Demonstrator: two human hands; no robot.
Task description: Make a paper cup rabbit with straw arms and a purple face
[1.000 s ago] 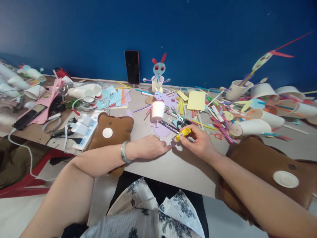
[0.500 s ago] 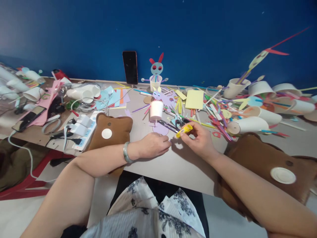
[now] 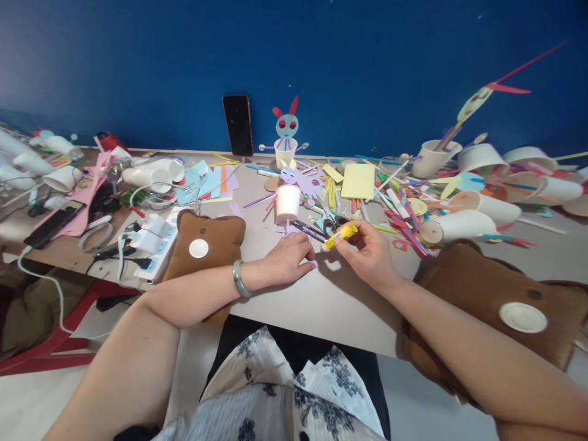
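Note:
My right hand [image 3: 370, 254] grips a yellow glue stick [image 3: 339, 237] between thumb and fingers, tilted with its pale end down to the left, above the table. To its left, my left hand [image 3: 290, 257] rests on the table with its fingers bent together. A sliver of lilac shows at its fingertips; what they hold is mostly hidden. Just beyond stands a white paper cup [image 3: 288, 203] with a purple paper face [image 3: 288, 176] above it. Black-handled scissors [image 3: 329, 225] lie behind the glue stick.
A cup figure with red ears [image 3: 287, 126] and a phone [image 3: 237, 125] stand against the blue wall. Yellow paper [image 3: 358, 181], straws and more paper cups [image 3: 462, 230] spread right. A power strip [image 3: 160, 245] lies left, with brown cushions [image 3: 209, 242] on either side.
My left hand has moved slightly forward and its fingers have shifted, covering the lilac paper circle that showed beyond it. My right hand still holds the glue stick, little moved.

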